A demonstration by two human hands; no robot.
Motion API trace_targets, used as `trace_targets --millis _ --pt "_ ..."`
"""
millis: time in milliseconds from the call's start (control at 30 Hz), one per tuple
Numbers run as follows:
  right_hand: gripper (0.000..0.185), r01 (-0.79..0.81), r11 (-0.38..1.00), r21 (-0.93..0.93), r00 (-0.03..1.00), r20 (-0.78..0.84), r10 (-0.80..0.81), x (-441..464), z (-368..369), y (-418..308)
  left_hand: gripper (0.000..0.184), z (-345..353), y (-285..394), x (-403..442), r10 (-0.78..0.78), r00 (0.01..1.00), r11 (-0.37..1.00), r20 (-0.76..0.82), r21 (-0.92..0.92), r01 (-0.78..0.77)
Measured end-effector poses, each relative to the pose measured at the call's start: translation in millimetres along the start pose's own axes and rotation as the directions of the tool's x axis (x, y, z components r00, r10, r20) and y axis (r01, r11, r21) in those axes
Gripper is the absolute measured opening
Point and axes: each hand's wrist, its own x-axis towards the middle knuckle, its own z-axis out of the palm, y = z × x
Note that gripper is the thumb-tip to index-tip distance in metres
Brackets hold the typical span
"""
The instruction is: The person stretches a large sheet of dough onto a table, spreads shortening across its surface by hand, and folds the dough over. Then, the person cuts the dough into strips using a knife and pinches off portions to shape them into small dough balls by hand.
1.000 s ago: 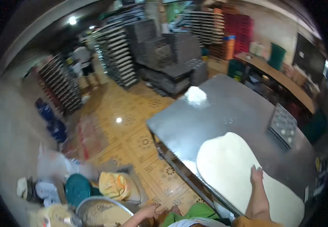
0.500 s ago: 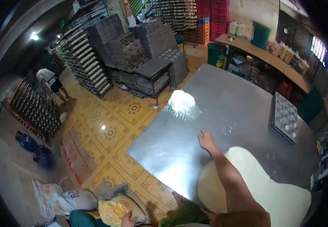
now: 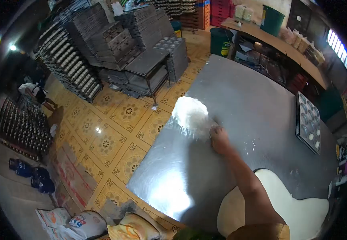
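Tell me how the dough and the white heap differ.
The dough spreads wide, while the white heap covers far less space. The dough looks creamy; the white heap is a brighter white. The dough has a smooth, rounded outline, whereas the white heap has streaks trailing from its edge. Both are pale and lie on the table.

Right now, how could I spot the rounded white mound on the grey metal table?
Find the big grey metal table. Towards its edge beside the patterned yellow floor tiles, near the right hand, sits the rounded white mound. Unlike the broad, flat, cream-coloured sheet sharing the table, it is smaller and heaped up.
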Motion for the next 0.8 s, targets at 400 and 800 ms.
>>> trace_targets --millis 400,800 --pt "0.045 -0.009 0.972 0.234 0.987 0.155 -0.029 70.1 51.5 -3.4 0.031 24.8 75.2 101.9 -0.567 0.807 0.738 -0.164 -0.537 0.409" --pt "0.045 0.149 0.989 -0.027 0.989 -0.024 -0.149 146.9 59.7 -15.9 0.032 35.4 117.7 128.1 -0.559 0.79 0.805 -0.252 -0.395 0.443"
